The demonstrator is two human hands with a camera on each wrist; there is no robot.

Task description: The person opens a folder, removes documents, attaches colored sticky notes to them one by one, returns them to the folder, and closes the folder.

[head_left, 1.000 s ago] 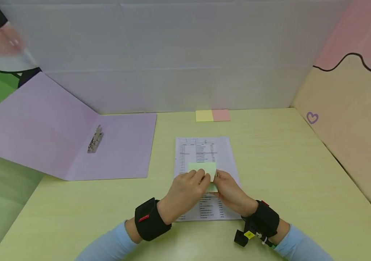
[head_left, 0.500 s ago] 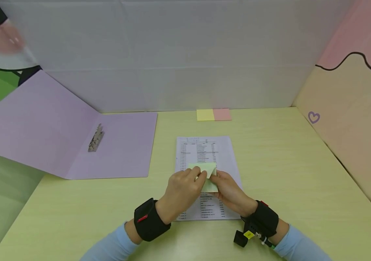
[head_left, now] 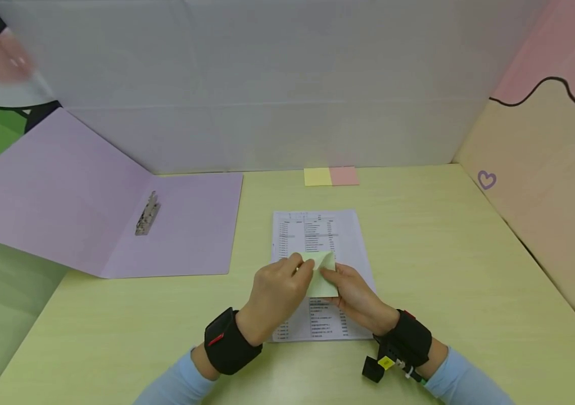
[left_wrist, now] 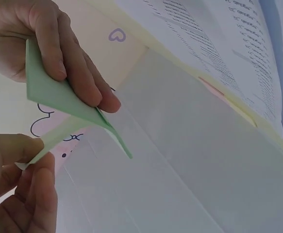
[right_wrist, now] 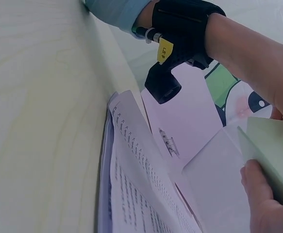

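Peeling looks midway: left grip (head_left: 278, 288) pinches the lifted sheet (left_wrist: 66, 133), right grip (head_left: 360, 298) clasps the green pad (left_wrist: 51, 93) beside it; separation calls for steady pulling.

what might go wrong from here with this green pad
The green sheet pinched by the left grip bends away from the green pad, so it may crease or tear if pulled unevenly.

The right grip holds the pad near one edge, so a hard tug could make it slip.

The hands work above the printed pages, so a dropped note might land or stick on them.
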